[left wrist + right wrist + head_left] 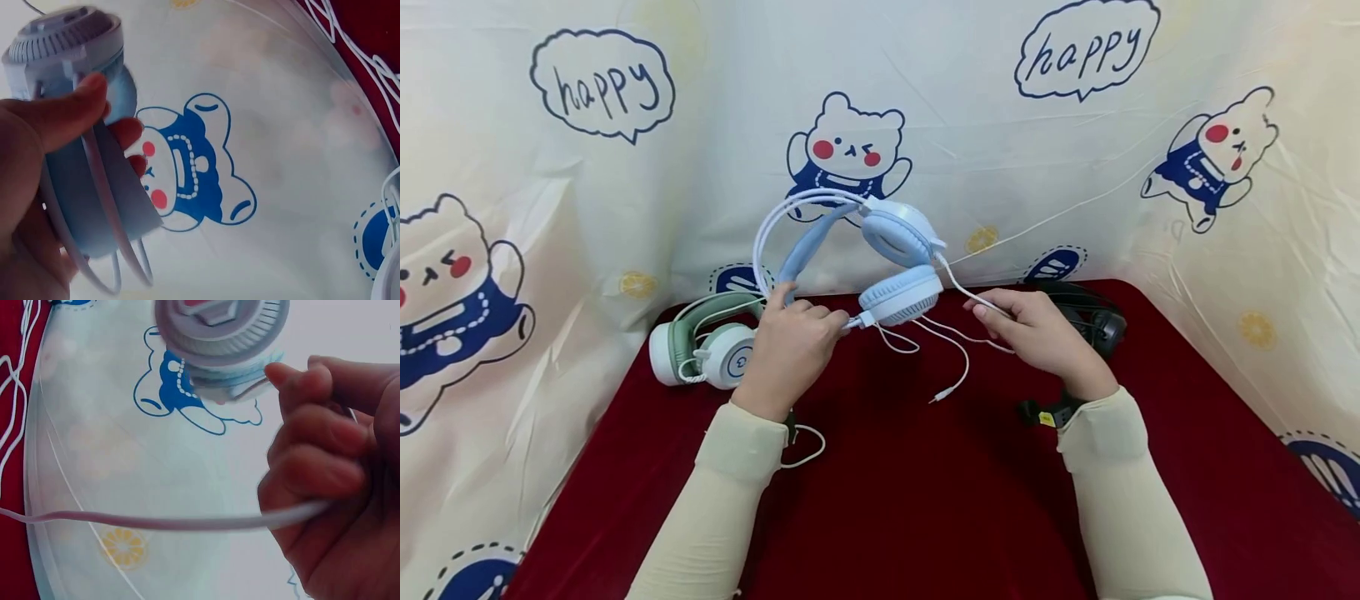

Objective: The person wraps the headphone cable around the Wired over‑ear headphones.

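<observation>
A light blue and white headset (901,296) hangs above the red cloth, tilted, with its double-band headband arching to the left. My left hand (797,346) grips the headband close to the lower ear cup; in the left wrist view the thumb and fingers (128,132) wrap the band and its padded strap. To the right, my right hand (1033,329) holds the headset's white cable (966,292), which runs up to the upper ear cup. In the right wrist view the cable (187,522) passes into the curled fingers. A loose plug end (942,395) dangles below the cups.
A green and white headset (722,342) lies at the back left of the red table (917,500). Behind my right hand is a black headset (1105,325). Patterned cloth (962,142) hangs at the back and both sides. A white cord loop (808,450) lies by the left wrist.
</observation>
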{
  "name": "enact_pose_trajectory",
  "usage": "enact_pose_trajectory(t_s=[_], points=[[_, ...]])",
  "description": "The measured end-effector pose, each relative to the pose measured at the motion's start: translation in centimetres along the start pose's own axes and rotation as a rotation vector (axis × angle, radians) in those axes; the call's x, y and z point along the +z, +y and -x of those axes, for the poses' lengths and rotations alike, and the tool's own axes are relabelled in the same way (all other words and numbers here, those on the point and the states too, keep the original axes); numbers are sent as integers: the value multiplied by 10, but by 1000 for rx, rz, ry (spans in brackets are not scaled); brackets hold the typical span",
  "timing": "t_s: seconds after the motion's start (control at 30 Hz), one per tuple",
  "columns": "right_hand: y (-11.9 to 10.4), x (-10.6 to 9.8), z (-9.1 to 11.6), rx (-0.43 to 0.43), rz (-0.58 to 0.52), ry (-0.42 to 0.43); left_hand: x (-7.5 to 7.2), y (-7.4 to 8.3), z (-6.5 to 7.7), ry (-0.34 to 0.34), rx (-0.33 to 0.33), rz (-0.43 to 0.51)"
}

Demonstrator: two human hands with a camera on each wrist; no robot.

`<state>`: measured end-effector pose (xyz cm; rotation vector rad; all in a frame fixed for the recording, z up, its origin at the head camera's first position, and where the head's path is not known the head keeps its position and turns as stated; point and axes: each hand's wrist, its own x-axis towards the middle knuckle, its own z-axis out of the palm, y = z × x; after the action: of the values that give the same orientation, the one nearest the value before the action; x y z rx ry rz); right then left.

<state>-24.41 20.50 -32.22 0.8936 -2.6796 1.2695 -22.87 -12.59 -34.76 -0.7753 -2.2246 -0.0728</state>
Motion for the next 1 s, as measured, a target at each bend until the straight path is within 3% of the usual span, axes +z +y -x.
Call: enact_pose_trajectory(t_s=[0.27, 0.53, 0.67, 0.83, 1.0], points=[[-1, 2, -1, -1, 96, -5, 7, 6, 1, -107, 132, 27], [-3, 2, 0, 41, 283, -54, 12, 22, -6, -197, 223, 57], [-8, 2, 1, 57, 311, -41, 10, 27, -10, -238, 258, 46], [-7, 5, 0, 74, 292, -10, 10, 22, -9, -255, 257, 90], [-4, 1, 2, 159, 303, 48, 7, 19, -7, -224, 292, 170]])
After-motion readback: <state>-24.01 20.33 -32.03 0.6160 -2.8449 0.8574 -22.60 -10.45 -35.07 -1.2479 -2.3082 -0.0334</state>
